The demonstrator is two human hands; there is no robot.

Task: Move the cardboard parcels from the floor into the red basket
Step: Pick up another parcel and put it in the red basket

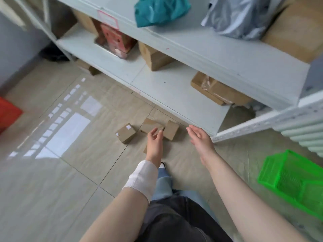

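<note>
Three cardboard parcels sit close together on the tiled floor (pixel 87 172) below the white shelf (pixel 166 88): a labelled parcel (pixel 125 132), a middle parcel (pixel 150 124) and an end parcel (pixel 172 130). The left hand (pixel 154 139) hovers over the middle parcel, fingers loosely spread, gripping nothing. The right hand (pixel 201 138) hangs beside the group, fingers straight and empty. The red basket (pixel 8 112) stands well apart at the left.
</note>
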